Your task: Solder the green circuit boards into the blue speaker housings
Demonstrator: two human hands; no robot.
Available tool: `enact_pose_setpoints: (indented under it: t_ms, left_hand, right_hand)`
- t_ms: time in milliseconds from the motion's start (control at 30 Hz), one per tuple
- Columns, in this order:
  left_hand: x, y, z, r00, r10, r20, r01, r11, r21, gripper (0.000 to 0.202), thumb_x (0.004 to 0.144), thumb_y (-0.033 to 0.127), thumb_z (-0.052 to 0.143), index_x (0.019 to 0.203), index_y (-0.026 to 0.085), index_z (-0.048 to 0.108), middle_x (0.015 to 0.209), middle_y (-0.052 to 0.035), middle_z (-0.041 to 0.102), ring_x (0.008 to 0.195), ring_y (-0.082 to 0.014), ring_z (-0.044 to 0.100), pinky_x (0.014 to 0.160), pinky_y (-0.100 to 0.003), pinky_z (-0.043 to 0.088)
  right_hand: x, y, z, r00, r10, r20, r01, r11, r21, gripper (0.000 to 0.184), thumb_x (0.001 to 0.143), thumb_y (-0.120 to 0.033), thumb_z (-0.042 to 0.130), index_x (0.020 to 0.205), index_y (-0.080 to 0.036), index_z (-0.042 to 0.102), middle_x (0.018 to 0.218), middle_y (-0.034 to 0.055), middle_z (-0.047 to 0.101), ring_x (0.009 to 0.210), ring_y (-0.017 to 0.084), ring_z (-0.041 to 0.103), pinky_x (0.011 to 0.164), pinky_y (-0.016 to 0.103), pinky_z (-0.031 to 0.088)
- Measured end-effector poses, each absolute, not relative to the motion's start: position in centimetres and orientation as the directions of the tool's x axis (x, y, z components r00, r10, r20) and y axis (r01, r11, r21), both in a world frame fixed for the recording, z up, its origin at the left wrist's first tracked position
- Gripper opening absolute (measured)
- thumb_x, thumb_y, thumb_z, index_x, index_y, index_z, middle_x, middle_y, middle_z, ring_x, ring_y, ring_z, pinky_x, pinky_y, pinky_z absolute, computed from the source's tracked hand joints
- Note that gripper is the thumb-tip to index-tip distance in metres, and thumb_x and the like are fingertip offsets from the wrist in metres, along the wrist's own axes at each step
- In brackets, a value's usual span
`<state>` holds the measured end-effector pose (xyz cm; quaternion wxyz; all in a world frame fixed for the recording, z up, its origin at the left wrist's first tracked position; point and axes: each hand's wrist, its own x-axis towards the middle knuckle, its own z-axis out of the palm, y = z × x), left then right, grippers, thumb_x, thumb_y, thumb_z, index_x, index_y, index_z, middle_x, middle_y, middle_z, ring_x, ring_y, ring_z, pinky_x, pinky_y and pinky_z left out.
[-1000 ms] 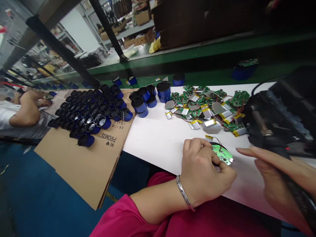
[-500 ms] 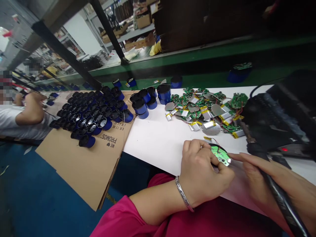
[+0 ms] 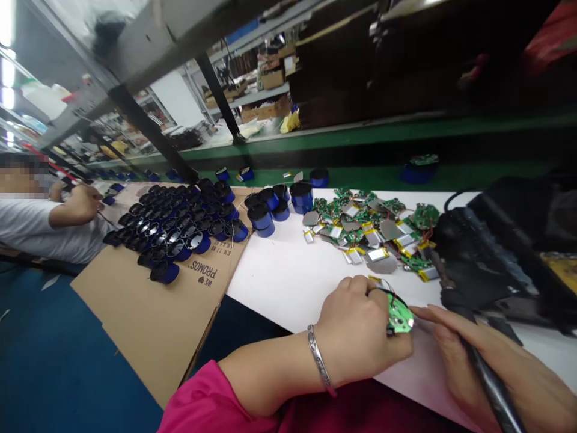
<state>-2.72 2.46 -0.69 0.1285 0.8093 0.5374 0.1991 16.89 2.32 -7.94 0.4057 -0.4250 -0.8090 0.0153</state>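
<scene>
My left hand [image 3: 363, 331] rests on the white tabletop [image 3: 288, 276] with its fingers closed round a small round green circuit board [image 3: 399, 319] that has thin wires on it. My right hand [image 3: 491, 367] lies just right of the board, gripping a black pen-like tool [image 3: 489, 385], its fingertip touching the board's edge. The tool's dark metal tip [image 3: 439, 273] points up and away from the board toward the pile behind.
A pile of green circuit boards and silver batteries [image 3: 374, 231] lies behind my hands. Blue and black cylinder housings [image 3: 180, 225] crowd a cardboard sheet [image 3: 148, 307] at left. A black device [image 3: 500, 246] stands at right. Another person's arm [image 3: 67, 210] works at far left.
My right hand has closed in on the board, its fingertip now at the board's edge. The view has tilted up, so hands and table sit lower in the picture.
</scene>
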Motion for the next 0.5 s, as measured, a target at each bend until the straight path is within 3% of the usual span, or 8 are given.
enact_pose_setpoints:
  t_ms: [133, 267, 367, 500]
  left_hand:
    - [-3.5, 4.8, 1.7, 0.350, 0.918, 0.185, 0.856, -0.394, 0.335, 0.024, 0.068, 0.040, 0.069, 0.068, 0.018, 0.059, 0.073, -0.0066, 0.060, 0.070, -0.0224, 0.058, 0.065, -0.033, 0.053]
    - [-3.9, 10.0, 6.0, 0.266, 0.934, 0.239, 0.905, -0.328, 0.272, 0.027, 0.071, 0.043, 0.067, 0.064, 0.020, 0.057, 0.070, -0.0055, 0.059, 0.068, -0.0223, 0.058, 0.061, -0.032, 0.050]
    - [-3.0, 16.1, 7.7, 0.217, 0.939, 0.267, 0.942, -0.273, 0.195, 0.024, 0.076, 0.042, 0.063, 0.073, 0.018, 0.062, 0.081, -0.0081, 0.063, 0.080, -0.0242, 0.062, 0.071, -0.033, 0.051]
    - [-1.4, 24.5, 7.3, 0.156, 0.959, 0.237, 0.961, -0.202, 0.186, 0.030, 0.081, 0.037, 0.065, 0.093, 0.010, 0.066, 0.103, -0.0157, 0.065, 0.098, -0.0279, 0.063, 0.084, -0.036, 0.052]
  right_hand:
    - [16.3, 3.1, -7.1, -0.306, 0.596, 0.742, 0.665, 0.692, -0.282, 0.030, 0.101, -0.032, 0.044, 0.125, -0.018, 0.053, 0.110, -0.0001, 0.060, 0.095, 0.010, 0.059, 0.104, 0.018, 0.034]
    - [16.2, 3.4, -7.4, -0.351, 0.544, 0.762, 0.663, 0.719, -0.208, 0.026, 0.101, -0.032, 0.044, 0.121, -0.017, 0.054, 0.110, -0.0010, 0.060, 0.091, 0.010, 0.059, 0.099, 0.019, 0.040]
    - [16.9, 3.6, -9.1, -0.404, 0.506, 0.762, 0.677, 0.726, -0.124, 0.035, 0.098, -0.031, 0.048, 0.130, -0.017, 0.050, 0.115, 0.0000, 0.058, 0.093, 0.013, 0.059, 0.097, 0.022, 0.044]
    - [18.3, 4.2, -11.9, -0.524, 0.434, 0.733, 0.687, 0.724, 0.062, 0.046, 0.099, -0.037, 0.037, 0.137, -0.015, 0.045, 0.127, 0.0032, 0.051, 0.105, 0.018, 0.057, 0.091, 0.026, 0.052]
